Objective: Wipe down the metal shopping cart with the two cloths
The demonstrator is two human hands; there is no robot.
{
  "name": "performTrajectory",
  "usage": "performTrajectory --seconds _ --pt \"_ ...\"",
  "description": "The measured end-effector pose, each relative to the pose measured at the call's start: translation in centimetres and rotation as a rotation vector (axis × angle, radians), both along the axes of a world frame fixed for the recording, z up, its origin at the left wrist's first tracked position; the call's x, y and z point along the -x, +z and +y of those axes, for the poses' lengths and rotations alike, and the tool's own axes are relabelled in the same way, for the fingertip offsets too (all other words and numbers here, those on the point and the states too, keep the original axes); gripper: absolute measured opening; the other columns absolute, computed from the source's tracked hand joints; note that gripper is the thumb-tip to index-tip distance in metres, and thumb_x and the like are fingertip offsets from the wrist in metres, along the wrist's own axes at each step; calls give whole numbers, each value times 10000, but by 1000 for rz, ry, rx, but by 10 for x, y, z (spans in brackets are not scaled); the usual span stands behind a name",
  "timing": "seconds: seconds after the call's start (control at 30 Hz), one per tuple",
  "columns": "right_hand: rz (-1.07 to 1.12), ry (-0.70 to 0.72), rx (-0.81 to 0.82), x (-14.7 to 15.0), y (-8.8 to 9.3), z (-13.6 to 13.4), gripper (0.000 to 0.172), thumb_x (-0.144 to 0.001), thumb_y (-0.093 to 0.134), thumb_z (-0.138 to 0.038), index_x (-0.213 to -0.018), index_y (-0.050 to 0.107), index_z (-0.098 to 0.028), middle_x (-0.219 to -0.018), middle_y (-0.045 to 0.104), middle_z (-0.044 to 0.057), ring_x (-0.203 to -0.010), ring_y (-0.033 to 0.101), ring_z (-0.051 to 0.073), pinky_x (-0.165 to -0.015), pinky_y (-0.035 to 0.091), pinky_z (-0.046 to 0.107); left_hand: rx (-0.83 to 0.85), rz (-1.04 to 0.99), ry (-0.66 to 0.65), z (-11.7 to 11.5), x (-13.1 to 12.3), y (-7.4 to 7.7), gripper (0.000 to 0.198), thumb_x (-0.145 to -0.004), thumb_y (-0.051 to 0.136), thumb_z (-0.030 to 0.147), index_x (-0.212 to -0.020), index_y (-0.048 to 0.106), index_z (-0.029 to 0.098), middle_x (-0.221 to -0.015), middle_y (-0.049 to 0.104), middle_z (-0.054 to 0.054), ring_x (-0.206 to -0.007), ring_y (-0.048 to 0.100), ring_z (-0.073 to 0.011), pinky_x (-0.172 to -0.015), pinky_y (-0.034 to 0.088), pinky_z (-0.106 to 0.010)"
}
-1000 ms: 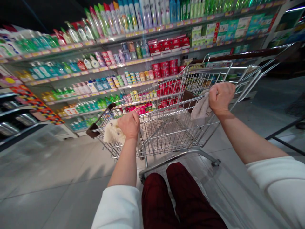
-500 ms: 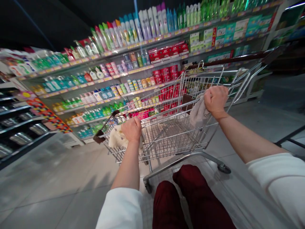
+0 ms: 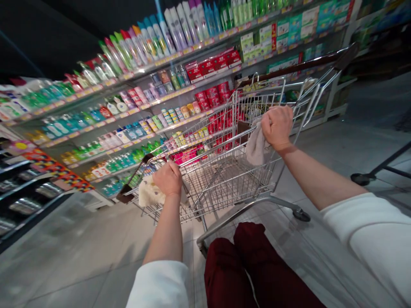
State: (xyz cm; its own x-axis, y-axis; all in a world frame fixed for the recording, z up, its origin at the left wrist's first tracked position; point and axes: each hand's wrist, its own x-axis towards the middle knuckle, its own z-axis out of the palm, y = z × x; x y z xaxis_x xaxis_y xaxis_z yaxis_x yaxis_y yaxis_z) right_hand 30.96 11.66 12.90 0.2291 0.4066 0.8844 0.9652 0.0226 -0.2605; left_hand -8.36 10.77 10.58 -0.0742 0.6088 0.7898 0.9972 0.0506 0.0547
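Observation:
A wire shopping cart (image 3: 221,184) stands across in front of my knees. My left hand (image 3: 168,177) is closed round a cream spotted cloth (image 3: 148,191) at the cart's top rail, near its left end. Farther right along the same rail, my right hand (image 3: 278,126) grips a pale grey-pink cloth (image 3: 256,147), which hangs down over the side wires. Both hands are fists with the knuckles up, and the rail beneath them is partly hidden. At the upper right lies the cart's dark handle (image 3: 308,64), apart from my hands.
Behind the cart runs a long shelf (image 3: 180,92) with bottles, spray cans and red boxes (image 3: 213,65). A dark rack with metal pots (image 3: 30,205) stands at the left. Tiled floor (image 3: 96,252) lies before it. At the right edge is another wheeled frame (image 3: 382,167).
In the picture the cart, both hands and the shelves have shifted left. More of the wheeled frame at the right has come into sight. Both fists still hold their cloths.

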Motion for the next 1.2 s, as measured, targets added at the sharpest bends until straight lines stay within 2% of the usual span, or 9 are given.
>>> performTrajectory --seconds 0.1,0.2,0.3,0.37,0.57,0.7,0.83,0.97,1.2 --pt "32 33 -25 3 -3 -2 235 -989 371 -263 -898 576 -194 -1101 650 132 -1213 456 197 -1099 237 386 1 2 6 -1 -1 -1 492 -998 271 302 -705 645 174 -728 691 -122 -685 586 -213 -644 226 -354" --pt "50 88 -106 9 -12 -4 256 -978 407 -313 -1069 615 -193 -1220 635 118 -1352 389 223 -1143 244 430 -2 -6 4 -1 -1 -1 492 -999 269 302 -698 639 176 -718 688 -117 -684 586 -210 -647 225 -353" --pt "110 101 -168 15 -22 -2 387 -957 425 -336 -1287 560 -188 -1421 530 110 -1457 289 250 -1172 262 480 2 -19 -2 -1 -2 0 503 -1002 256 305 -701 638 174 -720 687 -120 -687 583 -212 -648 223 -352" --pt "163 97 -181 17 -28 0 440 -959 398 -322 -1361 519 -191 -1479 479 121 -1482 264 263 -1182 263 510 0 -22 -8 -2 -4 0 502 -1002 257 306 -704 639 174 -721 684 -120 -689 579 -215 -647 221 -349" --pt "251 91 -205 23 -38 -4 558 -901 412 -246 -1458 436 -238 -1520 423 133 -1448 353 289 -1158 328 551 -13 -29 -19 -4 -7 -1 484 -999 278 307 -698 633 175 -707 671 -116 -690 574 -212 -662 236 -345" --pt "362 138 -289 56 -41 -22 591 -885 436 -231 -1475 422 -260 -1511 430 125 -1404 416 300 -1160 341 554 5 -26 -20 -5 -7 -1 462 -990 287 299 -692 618 178 -740 683 -124 -712 577 -221 -675 239 -352" --pt "197 353 -237 113 -41 -37 592 -920 428 -202 -1492 403 -352 -1529 446 40 -1421 417 254 -1175 369 503 -3 -28 -26 -8 -6 -1 429 -984 302 284 -693 602 190 -729 671 -109 -710 569 -221 -657 224 -350" --pt "-98 486 -171 154 -49 -29 582 -937 463 -187 -1462 428 -436 -1476 526 -46 -1420 434 223 -1210 323 516 -23 -18 -34 -12 -6 -1 415 -987 310 285 -663 556 200 -690 648 -87 -688 554 -210 -650 219 -352" --pt "-61 461 -35 160 -72 -12 540 -954 481 -234 -1450 467 -448 -1481 520 -65 -1449 399 245 -1237 271 545 -82 -48 -78 -17 -7 -6 415 -991 314 299 -626 491 212 -658 599 -61 -683 521 -200 -666 239 -353"
